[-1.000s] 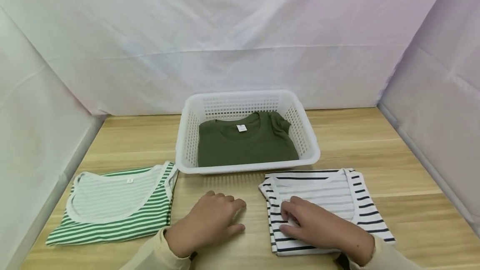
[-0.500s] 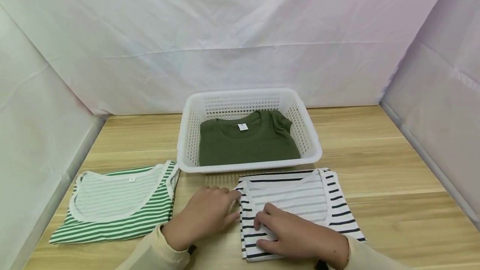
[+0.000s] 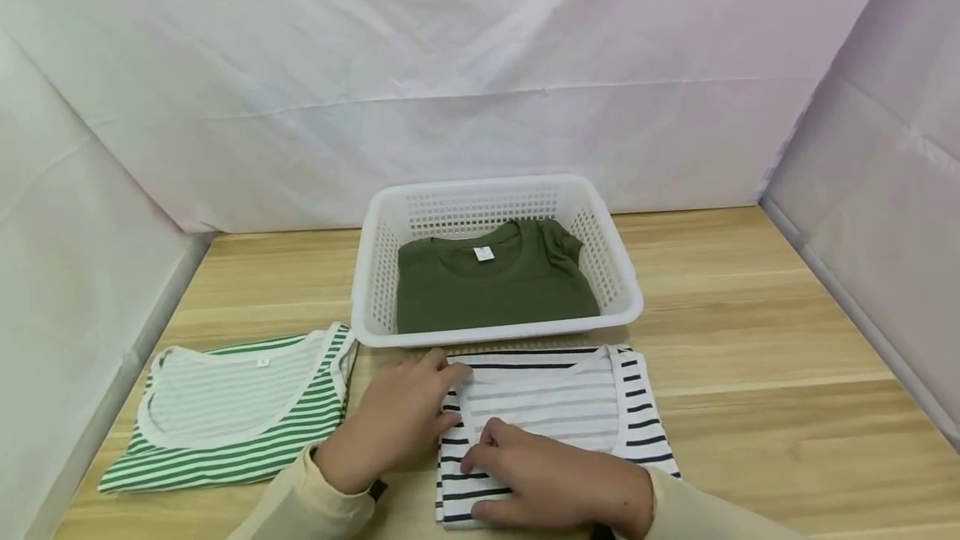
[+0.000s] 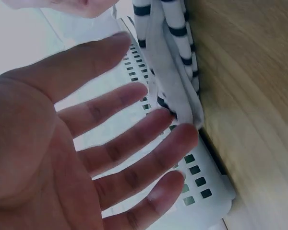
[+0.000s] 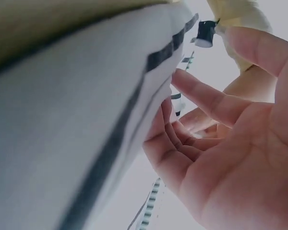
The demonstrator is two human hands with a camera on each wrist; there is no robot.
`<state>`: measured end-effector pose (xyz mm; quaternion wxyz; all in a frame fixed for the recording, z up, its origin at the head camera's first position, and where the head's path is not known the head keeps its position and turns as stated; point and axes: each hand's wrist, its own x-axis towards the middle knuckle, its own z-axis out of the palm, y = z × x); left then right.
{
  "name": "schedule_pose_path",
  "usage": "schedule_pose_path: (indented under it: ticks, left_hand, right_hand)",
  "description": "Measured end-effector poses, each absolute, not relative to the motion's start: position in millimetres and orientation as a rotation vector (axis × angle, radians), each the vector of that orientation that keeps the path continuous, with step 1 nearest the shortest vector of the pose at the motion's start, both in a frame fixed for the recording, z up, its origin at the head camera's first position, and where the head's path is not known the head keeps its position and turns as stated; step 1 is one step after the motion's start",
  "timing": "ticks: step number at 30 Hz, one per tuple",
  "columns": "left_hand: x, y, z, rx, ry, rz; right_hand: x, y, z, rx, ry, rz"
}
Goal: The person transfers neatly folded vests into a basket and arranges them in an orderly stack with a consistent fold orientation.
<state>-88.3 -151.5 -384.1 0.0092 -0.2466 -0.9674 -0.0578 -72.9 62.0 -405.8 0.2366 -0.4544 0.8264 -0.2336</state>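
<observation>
Head view showed a folded white shirt with dark stripes point(image 3: 543, 398) lying flat on the wooden counter point(image 3: 750, 315), close in front of a white lattice basket point(image 3: 495, 333). The left hand point(image 3: 397, 411) was at the shirt's left side, thumb and forefinger over its edge. In the left wrist view its fingers point(image 4: 129, 139) were spread, the tips at the cloth's edge. The right hand point(image 3: 540, 477) rested on the near part of the same shirt; its fingers point(image 5: 211, 98) were loosely bent, with the tips against the fabric, and the right wrist view showed the forefinger straighter than the others. Inside the basket lay a folded olive-green shirt point(image 3: 502, 294) with a small white label point(image 3: 483, 253) at the neck. To the left of the left hand, well apart from the dark-striped shirt, a green-striped shirt point(image 3: 232, 415) lay folded on the counter. Pale cream sleeves point(image 3: 300, 498) covered both forearms, and white sheeting point(image 3: 480, 40) hung behind the counter.
</observation>
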Motion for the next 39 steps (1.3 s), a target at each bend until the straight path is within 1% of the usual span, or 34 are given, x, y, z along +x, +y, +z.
schedule_pose_path:
  ticks: [7, 12, 16, 20, 28, 33, 39]
  left_hand:
    - [-89.1, -158.7, -384.6, -0.755, -3.035, -0.089]
    - [-91.6, -162.4, -385.4, -0.749, -3.094, -0.044]
    - [-93.3, -163.3, -385.3, -0.723, -3.154, -0.064]
    - [-95.5, -163.8, -385.4, -0.692, -3.195, -0.118]
    - [-103.7, -167.0, -393.0, -0.688, -3.200, -0.168]
    - [-105.0, -167.4, -394.5, -0.687, -3.208, -0.180]
    - [-104.4, -166.4, -392.4, -0.674, -3.201, -0.139]
  right_hand:
    - [-72.2, 48.6, -409.0, -1.400, 2.242, -0.595]
    - [-71.9, 45.4, -408.4, -1.447, 2.241, -0.570]
    - [-75.4, 51.1, -405.4, -1.479, 2.210, -0.580]
    - [-84.9, 70.0, -398.2, -1.507, 2.233, -0.618]
    - [-111.8, 127.6, -383.1, -1.200, 2.428, -0.665]
    - [-125.4, 152.7, -382.1, -1.119, 2.592, -0.586]
    - [-133.7, 160.8, -385.9, -1.080, 2.713, -0.477]
